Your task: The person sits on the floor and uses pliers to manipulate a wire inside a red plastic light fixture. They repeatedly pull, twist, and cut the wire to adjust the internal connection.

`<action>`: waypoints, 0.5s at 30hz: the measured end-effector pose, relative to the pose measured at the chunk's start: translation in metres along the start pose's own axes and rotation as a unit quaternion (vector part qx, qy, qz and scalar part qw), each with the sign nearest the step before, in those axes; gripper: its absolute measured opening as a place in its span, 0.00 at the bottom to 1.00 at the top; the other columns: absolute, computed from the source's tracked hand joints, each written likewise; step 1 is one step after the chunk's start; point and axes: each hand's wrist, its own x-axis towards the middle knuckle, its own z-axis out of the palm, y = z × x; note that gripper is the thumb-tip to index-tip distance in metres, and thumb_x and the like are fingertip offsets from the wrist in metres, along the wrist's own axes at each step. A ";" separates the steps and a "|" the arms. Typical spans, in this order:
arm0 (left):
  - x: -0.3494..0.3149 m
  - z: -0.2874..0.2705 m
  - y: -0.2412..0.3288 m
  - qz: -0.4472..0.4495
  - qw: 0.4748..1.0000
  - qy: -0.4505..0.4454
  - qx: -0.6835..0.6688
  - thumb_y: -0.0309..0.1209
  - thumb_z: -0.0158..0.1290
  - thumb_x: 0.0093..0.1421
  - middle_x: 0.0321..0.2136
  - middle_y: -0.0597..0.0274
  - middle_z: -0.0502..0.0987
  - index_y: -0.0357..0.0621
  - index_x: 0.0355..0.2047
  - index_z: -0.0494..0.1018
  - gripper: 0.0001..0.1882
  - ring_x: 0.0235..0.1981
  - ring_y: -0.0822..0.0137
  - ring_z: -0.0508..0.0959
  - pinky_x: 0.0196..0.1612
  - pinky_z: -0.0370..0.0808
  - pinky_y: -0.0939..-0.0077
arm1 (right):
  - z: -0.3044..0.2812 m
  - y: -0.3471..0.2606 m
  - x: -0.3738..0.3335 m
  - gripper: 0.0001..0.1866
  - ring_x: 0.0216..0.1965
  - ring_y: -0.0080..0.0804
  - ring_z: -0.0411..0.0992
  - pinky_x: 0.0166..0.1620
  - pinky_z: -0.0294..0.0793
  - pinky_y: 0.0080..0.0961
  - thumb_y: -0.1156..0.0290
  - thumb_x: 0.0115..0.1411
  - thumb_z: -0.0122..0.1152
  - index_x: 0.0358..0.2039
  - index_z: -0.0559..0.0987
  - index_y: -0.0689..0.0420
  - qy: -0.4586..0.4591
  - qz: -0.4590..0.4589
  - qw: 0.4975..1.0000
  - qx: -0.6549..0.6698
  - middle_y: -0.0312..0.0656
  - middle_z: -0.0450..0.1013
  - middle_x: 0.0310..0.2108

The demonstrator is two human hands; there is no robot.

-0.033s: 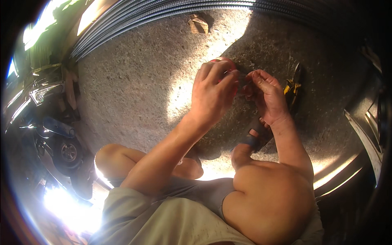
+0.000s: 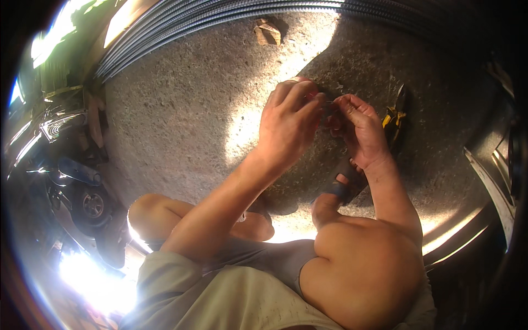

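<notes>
My left hand (image 2: pixel 289 118) is closed around a small red object (image 2: pixel 312 95), most of which its fingers hide, so its kind cannot be made out. Close on its right, my right hand (image 2: pixel 360 124) pinches a thin, pale strand (image 2: pixel 331 102) between thumb and forefinger. That strand spans the small gap between both hands. On the ground just right of my right hand lies a pair of pliers (image 2: pixel 394 116) with yellow handles and dark jaws pointing away from me.
A long bundle of ribbed steel bars (image 2: pixel 181 25) curves along the far side. Near it lies a dry brown leaf (image 2: pixel 267 32) on the rough concrete floor (image 2: pixel 170 110). A small black wheel (image 2: pixel 92 203) stands at the left. My sandalled foot (image 2: pixel 340 190) is below my right hand.
My left hand has turned slightly, and its fingers now cover more of the red object. The right hand looks the same.
</notes>
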 end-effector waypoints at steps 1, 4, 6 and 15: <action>0.005 -0.001 -0.002 0.016 1.000 -0.021 -0.001 0.28 0.67 0.55 0.48 0.61 0.82 0.48 0.46 0.82 0.17 0.49 0.54 0.79 0.54 0.77 0.60 | 0.002 0.000 -0.001 0.08 0.35 0.23 0.79 0.39 0.74 0.24 0.68 0.76 0.56 0.43 0.82 0.54 0.007 0.005 1.000 0.000 0.34 0.81 0.37; 0.021 -0.008 -0.002 0.047 0.994 -0.100 0.025 0.28 0.66 0.55 0.47 0.63 0.83 0.47 0.47 0.81 0.18 0.50 0.56 0.80 0.55 0.78 0.60 | 0.004 -0.003 -0.004 0.07 0.33 0.22 0.78 0.37 0.74 0.24 0.69 0.76 0.56 0.44 0.82 0.54 0.012 -0.005 1.000 0.003 0.33 0.80 0.35; 0.025 -0.010 -0.006 0.075 0.988 -0.127 0.052 0.28 0.65 0.55 0.47 0.63 0.84 0.46 0.48 0.80 0.19 0.51 0.57 0.81 0.55 0.78 0.61 | 0.010 -0.004 -0.004 0.07 0.32 0.23 0.77 0.37 0.74 0.24 0.69 0.76 0.56 0.44 0.82 0.55 0.026 -0.001 0.999 0.026 0.34 0.79 0.34; 0.026 -0.003 -0.021 0.159 0.980 -0.104 0.066 0.32 0.60 0.57 0.44 0.66 0.84 0.49 0.50 0.78 0.19 0.44 0.62 0.86 0.50 0.77 0.65 | 0.008 -0.002 -0.001 0.08 0.30 0.26 0.78 0.37 0.77 0.27 0.69 0.75 0.56 0.44 0.81 0.58 -0.029 -0.018 0.999 0.021 0.37 0.80 0.32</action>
